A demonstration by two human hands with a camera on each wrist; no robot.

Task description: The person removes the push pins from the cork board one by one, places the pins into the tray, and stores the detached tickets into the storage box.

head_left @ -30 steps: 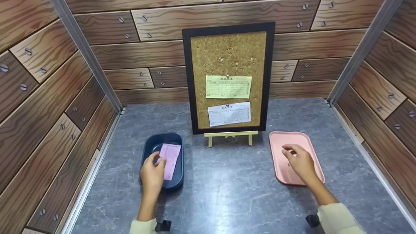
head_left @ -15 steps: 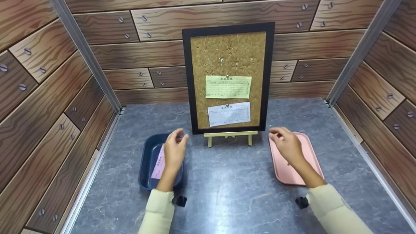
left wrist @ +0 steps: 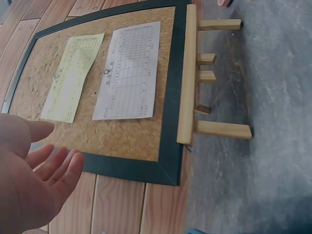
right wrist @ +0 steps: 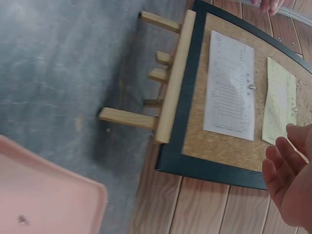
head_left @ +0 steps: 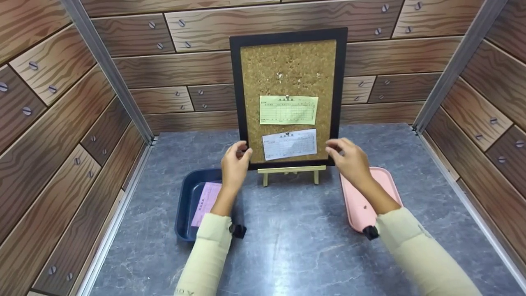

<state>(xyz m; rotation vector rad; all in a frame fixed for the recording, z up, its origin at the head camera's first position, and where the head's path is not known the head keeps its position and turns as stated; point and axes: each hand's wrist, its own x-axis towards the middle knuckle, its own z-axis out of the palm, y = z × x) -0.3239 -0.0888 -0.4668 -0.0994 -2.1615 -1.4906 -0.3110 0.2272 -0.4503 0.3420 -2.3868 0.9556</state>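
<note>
A black-framed corkboard [head_left: 263,57] leans upright on a small wooden easel [head_left: 291,169]. A yellow-green form [head_left: 287,110] is pinned at mid-height, and a white form [head_left: 290,144] hangs tilted below it, each by one pin at its top. My left hand [head_left: 235,165] is beside the board's lower left edge, fingers loosely bent and holding nothing, as the left wrist view confirms. On the other side my right hand [head_left: 350,161] is near the lower right edge, fingers also relaxed around nothing. Whether either hand touches the frame is unclear.
A dark blue tray [head_left: 179,213] with a pink paper form [head_left: 205,203] stands left, partly under my left arm. To the right, a pink tray [head_left: 384,181] bears a small pin [head_left: 365,207]. Wood-patterned walls [head_left: 197,37] enclose the grey tabletop [head_left: 279,255].
Both hands have moved up and inward, from over the trays to the sides of the corkboard. The left hand has let go of the pink form, which lies in the blue tray.
</note>
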